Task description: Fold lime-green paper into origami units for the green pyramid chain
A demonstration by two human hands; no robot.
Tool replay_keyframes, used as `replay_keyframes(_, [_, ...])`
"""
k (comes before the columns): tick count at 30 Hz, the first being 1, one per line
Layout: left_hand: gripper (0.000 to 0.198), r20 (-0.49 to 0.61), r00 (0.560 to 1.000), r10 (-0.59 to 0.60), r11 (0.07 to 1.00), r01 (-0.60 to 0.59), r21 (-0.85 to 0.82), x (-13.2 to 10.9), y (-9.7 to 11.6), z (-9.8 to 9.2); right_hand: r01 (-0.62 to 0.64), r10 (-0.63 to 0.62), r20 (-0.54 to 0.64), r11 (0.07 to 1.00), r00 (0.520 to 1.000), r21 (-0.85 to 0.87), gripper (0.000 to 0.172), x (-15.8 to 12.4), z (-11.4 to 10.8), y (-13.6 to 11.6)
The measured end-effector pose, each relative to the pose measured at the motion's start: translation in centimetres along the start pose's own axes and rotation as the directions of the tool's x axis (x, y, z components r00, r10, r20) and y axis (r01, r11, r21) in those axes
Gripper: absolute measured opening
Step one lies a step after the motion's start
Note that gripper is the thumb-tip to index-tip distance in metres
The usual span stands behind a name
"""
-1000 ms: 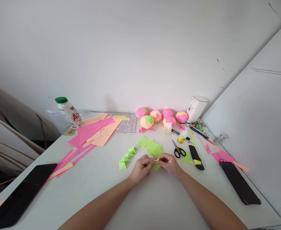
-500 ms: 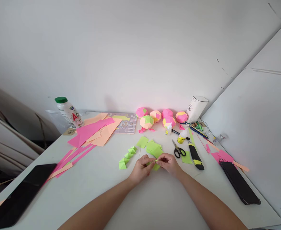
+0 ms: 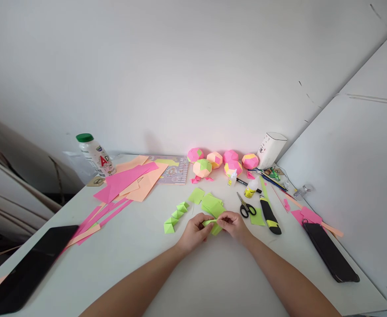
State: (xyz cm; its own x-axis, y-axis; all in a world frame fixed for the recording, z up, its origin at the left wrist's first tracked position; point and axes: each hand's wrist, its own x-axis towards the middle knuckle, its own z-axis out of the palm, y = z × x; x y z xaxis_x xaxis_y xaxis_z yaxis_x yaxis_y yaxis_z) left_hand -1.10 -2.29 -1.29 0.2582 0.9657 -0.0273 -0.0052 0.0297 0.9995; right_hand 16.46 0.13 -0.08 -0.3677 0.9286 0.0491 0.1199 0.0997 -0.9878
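Between my two hands is a small piece of green paper (image 3: 209, 223), pinched at its edges. My left hand (image 3: 195, 233) is closed on its left part, thumb and forefinger together. The fingers of my right hand (image 3: 233, 225) pinch its right end. Just beyond the hands lies a loose stack of green paper squares (image 3: 212, 203), with a single green square (image 3: 196, 195) beside it. Left of my left hand, several folded green paper pieces (image 3: 175, 219) stand in a slanting row.
Black-handled scissors (image 3: 246, 207) and a utility knife (image 3: 270, 215) lie to the right, near glue bottles (image 3: 251, 188). Faceted paper balls (image 3: 202, 168) line the wall. Pink paper sheets (image 3: 123, 182) and a black tablet (image 3: 31, 264) are left; a black phone (image 3: 330, 251) is right.
The green paper in my fingers has turned so that more of its face shows. Both hands stay in nearly the same place.
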Motion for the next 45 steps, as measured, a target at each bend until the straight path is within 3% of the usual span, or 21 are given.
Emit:
replay_keyframes(15, [0.036,0.012,0.998,-0.065,0.996,0.066,-0.053,0.1,0.4,0.1,0.076,-0.074,0.033,0.996,0.997,-0.049,0.027,-0.1,0.3,0.8])
replay_keyframes(30, [0.037,-0.059,0.995,-0.08,0.991,0.073,-0.116,0.2,-0.1,0.2,-0.011,0.011,0.001,1.0,1.0,-0.011,0.027,0.0,0.2,1.3])
replay_keyframes(45, [0.032,-0.032,0.996,-0.082,0.99,0.078,-0.12,0.1,0.2,0.2,-0.021,0.02,0.025,0.999,0.999,0.039,0.026,0.0,0.1,1.0])
